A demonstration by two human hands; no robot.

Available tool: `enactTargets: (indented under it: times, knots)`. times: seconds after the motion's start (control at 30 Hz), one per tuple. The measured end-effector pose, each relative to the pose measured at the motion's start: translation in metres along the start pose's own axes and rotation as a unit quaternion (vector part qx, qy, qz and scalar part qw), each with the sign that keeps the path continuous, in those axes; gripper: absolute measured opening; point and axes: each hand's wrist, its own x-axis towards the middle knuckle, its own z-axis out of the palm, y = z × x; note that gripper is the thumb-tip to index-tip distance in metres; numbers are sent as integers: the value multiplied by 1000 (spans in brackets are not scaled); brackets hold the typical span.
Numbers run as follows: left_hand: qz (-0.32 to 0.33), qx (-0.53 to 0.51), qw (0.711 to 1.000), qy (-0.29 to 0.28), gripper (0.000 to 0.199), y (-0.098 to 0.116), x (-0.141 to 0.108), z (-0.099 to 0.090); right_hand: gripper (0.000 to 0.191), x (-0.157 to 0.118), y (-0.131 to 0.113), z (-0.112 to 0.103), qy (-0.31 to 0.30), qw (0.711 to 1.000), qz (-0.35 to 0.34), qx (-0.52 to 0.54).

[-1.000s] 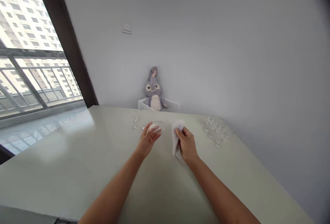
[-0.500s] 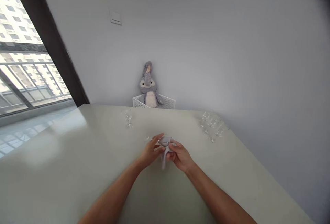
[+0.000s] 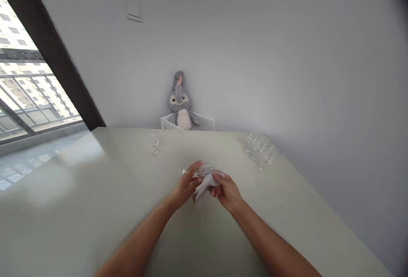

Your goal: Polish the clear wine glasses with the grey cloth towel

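Fingers of the left hand [image 3: 185,187] are curled round a clear stemmed glass [image 3: 199,171]; pale grey cloth [image 3: 205,182] is pinched by the right hand [image 3: 227,190].

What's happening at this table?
Someone is working a light cloth against a clear stemmed glass with bare hands. The left hand holds the glass tipped on its side, and the right hand grips the cloth at its bowl. Another stemmed glass stands towards the left of the table, and a cluster of similar glasses is on the right. Behind them, a grey plush toy sits in a white basket.
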Motion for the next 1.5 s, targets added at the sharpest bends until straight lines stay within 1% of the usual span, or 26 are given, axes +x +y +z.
enactTargets:
  times: [0.07, 0.1, 0.17, 0.23, 0.3, 0.33, 0.37, 0.43, 0.5, 0.57, 0.67, 0.77, 0.83, 0.9, 1.0, 1.07, 1.1, 1.17, 1.23, 1.27, 1.3, 1.33, 1.37, 1.4, 1.43, 1.5]
  knots:
    - [27, -10, 1000, 3, 42, 2, 0, 1, 35, -3, 0, 4, 4, 997, 21, 73]
    - [24, -18, 999, 10, 42, 3, 0, 1, 34, -5, 1, 7, -5, 998, 14, 62]
    - [-5, -36, 999, 18, 43, 5, -1, 1, 32, -12, 4, 11, -30, 998, -37, -43]
    - [-45, -21, 999, 19, 42, 5, -1, 0, 28, -16, 8, 11, -39, 974, -109, -197]
    - [-60, 87, 994, 33, 40, 5, -2, -2, 22, -13, 11, 6, -20, 943, -149, -298]
    - [-44, 172, 983, 49, 38, 6, -3, -4, 21, -10, 11, 2, -2, 941, -143, -306]
    - [-8, 265, 962, 67, 35, 8, -3, -5, 22, -6, 11, -2, 17, 952, -118, -283]
    - [91, 430, 893, 93, 30, 12, -4, -8, 27, 3, 8, -10, 40, 983, -49, -174]
    - [166, 532, 825, 97, 31, 16, -3, -11, 32, 8, 4, -15, 28, 998, 10, -47]
    - [187, 585, 785, 80, 30, 18, -2, -13, 32, 9, 0, -16, 2, 998, 47, 32]
    - [179, 613, 769, 14, 20, 17, 0, -16, 31, 5, -6, -16, -41, 997, 62, 30]
    - [151, 613, 775, -22, 19, 12, 2, -22, 31, 6, -12, -23, -98, 987, 8, -127]
    - [123, 613, 781, -8, 21, 9, 3, -26, 29, 11, -17, -34, -75, 963, -53, -255]
    - [88, 610, 788, 14, 23, 6, 4, -31, 28, 16, -24, -48, -2, 937, -104, -333]
    - [32, 600, 798, 52, 26, 2, 5, -38, 31, 16, -35, -62, 105, 915, -142, -364]
    - [11, 598, 798, 70, 27, 1, 6, -41, 35, 8, -43, -59, 135, 888, -183, -400]
    - [9, 598, 798, 74, 26, 1, 6, -42, 38, 1, -47, -52, 126, 866, -211, -435]
    - [20, 599, 797, 72, 22, 1, 5, -40, 42, -11, -51, -33, 65, 805, -268, -526]
    - [56, 599, 797, 56, 15, 4, 4, -35, 40, -19, -53, -10, -6, 736, -305, -604]
    - [82, 597, 797, 43, 13, 5, 3, -31, 36, -19, -54, 0, -28, 710, -315, -629]
    - [109, 595, 796, 29, 13, 7, 2, -28, 33, -16, -55, 8, -40, 695, -318, -644]
    - [136, 593, 794, 18, 16, 9, 0, -24, 30, -10, -56, 12, -47, 694, -313, -647]
    - [160, 591, 791, 12, 18, 11, -1, -21, 28, -2, -58, 14, -54, 708, -296, -639]
    - [175, 589, 788, 11, 19, 12, -3, -19, 27, 7, -61, 13, -68, 736, -267, -618]
    - [182, 588, 788, 17, 20, 13, -4, -18, 26, 17, -64, 10, -86, 778, -228, -578]
    - [168, 581, 796, 39, 20, 13, -5, -17, 28, 34, -67, 3, -110, 882, -136, -437]
